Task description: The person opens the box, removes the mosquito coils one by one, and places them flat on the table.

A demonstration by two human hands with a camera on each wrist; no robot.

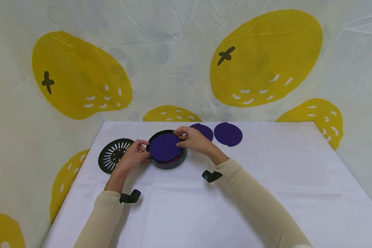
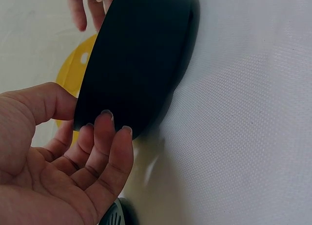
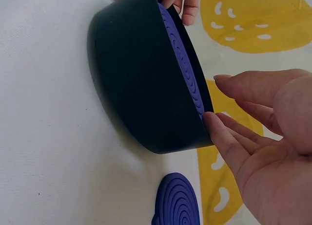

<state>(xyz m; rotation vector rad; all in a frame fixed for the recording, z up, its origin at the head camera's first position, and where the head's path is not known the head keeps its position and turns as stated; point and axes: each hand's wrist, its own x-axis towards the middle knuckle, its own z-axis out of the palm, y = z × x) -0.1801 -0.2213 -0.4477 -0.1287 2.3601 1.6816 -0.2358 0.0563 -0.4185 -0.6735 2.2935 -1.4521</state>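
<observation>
A round dark mosquito coil holder (image 1: 167,166) stands on the table with a purple mosquito coil (image 1: 165,146) at its top. Under the coil's near edge a thin strip of red shows. My left hand (image 1: 135,155) holds the holder's left side; in the left wrist view its thumb is at the rim and its fingertips lie against the outer wall (image 2: 136,54). At the opposite side my right hand (image 1: 196,138) reaches over the rim. The right wrist view has one fingertip touching the rim beside the coil (image 3: 181,59), the other fingers extended and spread.
A dark slotted lid (image 1: 105,162) lies to the left, partly behind my left hand. Two more purple coils lie at the back: one (image 1: 206,131) partly covered by my right hand, the other (image 1: 228,134) farther right. A fruit-patterned curtain (image 1: 173,69) hangs behind the white table (image 1: 235,213).
</observation>
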